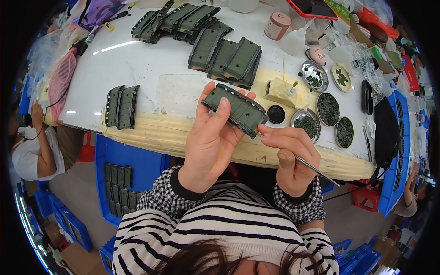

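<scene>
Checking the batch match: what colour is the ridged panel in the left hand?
Dull olive green panel, dark ribbed edges, held up by the left hand; head view shows it best.

A small round pink canister [277,25] with a pale label band is seen standing at the far side of the white table [137,64]. Just beyond it, a flat red-edged device with a dark screen [311,8] is laid, and colourful packets [380,23] are piled at the right end.

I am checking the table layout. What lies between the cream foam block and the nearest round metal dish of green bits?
In the head view, a small black round lid lies between the cream foam block and the metal dish.
</scene>
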